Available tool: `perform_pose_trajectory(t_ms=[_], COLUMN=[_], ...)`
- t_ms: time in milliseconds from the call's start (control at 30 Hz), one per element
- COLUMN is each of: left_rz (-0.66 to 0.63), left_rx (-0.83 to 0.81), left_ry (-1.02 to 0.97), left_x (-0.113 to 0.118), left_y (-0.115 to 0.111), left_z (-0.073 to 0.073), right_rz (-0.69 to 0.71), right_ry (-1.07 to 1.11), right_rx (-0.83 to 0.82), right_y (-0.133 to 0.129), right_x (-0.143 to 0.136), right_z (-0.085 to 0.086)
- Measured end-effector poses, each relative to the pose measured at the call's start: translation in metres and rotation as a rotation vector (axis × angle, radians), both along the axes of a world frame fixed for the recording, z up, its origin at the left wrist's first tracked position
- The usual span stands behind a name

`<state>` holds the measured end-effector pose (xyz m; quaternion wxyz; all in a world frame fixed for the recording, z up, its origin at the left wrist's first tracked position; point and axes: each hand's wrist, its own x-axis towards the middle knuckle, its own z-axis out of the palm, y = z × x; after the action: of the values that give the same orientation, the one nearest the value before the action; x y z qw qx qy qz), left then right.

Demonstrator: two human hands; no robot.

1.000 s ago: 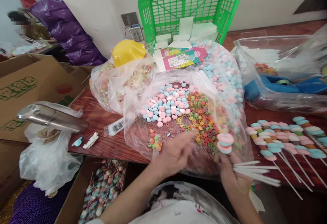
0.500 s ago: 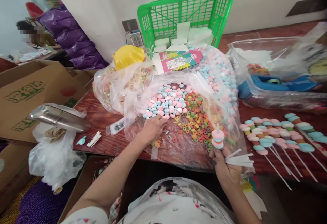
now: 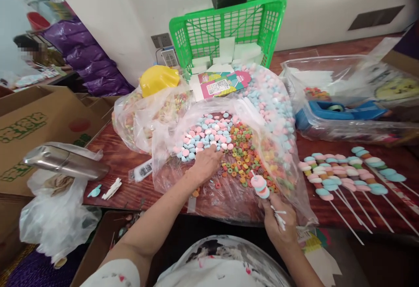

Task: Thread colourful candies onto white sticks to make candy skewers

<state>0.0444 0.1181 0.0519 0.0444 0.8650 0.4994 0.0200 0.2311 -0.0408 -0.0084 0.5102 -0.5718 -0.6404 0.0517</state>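
My left hand reaches over the near edge of a pile of pink, blue and white marshmallows, its fingers stretched towards them and partly hidden from above. Beside the marshmallows lie ring-shaped gummies in red, orange, green and yellow, all on a clear plastic bag. My right hand is closed around a candy skewer, tilted, with pink, blue and orange pieces at its top. Several white sticks stick out of the same hand.
Finished-looking candy skewers lie at the right. Behind them stands a clear plastic box with a blue tape dispenser. A green basket is at the back, a steel flask at the left beside cardboard boxes.
My left hand has shifted slightly right across the candies towards the gummies. In my right hand, the skewer has tilted to the left and the white sticks have turned. The view has shifted a little.
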Motion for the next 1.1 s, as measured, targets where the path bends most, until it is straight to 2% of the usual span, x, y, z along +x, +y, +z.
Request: perform_pose_trajectory(t_ms=[167,267,367,433,533,633,733,833,900,1000,1100], left_rz=[-0.019,-0.057,-0.099,-0.071,0.127,0.336,0.419,0.438,0.380,0.230,0.015], left_rx=[0.010,0.045,-0.001,-0.072,-0.284,-0.609,-0.746,-0.707,-0.635,-0.416,-0.149], left_ry=[0.048,-0.053,-0.437,-0.709,-1.119,-1.527,-1.697,-1.776,-1.791,-1.735,-1.477], left_x=[-0.004,-0.009,-0.014,-0.016,-0.016,-0.014,-0.010,-0.006,-0.003,-0.002,-0.004], left_y=[-0.005,-0.010,-0.014,-0.018,-0.030,-0.048,-0.064,-0.074,-0.078,-0.081,-0.082], left_z=[0.002,-0.003,-0.010,-0.013,-0.008,0.004,0.014,0.016,0.013,0.009,0.008], right_rz=[0.014,0.068,0.128,0.167,0.209,0.187,0.155,0.184,0.179,0.125,0.109], right_ry=[-0.022,-0.042,-0.053,-0.075,-0.109,-0.091,-0.069,-0.104,-0.132,-0.137,-0.162], right_rx=[0.001,0.024,0.039,0.056,0.047,-0.001,-0.019,0.017,0.039,-0.012,-0.120], right_y=[-0.002,-0.001,0.002,0.004,0.005,0.001,-0.003,-0.005,-0.004,-0.004,-0.005], right_x=[0.001,0.000,-0.001,-0.002,-0.004,-0.008,-0.013,-0.017,-0.019,-0.021,-0.021], right_z=[-0.006,-0.007,-0.002,0.002,0.006,0.006,0.008,0.012,0.015,0.015,0.014])
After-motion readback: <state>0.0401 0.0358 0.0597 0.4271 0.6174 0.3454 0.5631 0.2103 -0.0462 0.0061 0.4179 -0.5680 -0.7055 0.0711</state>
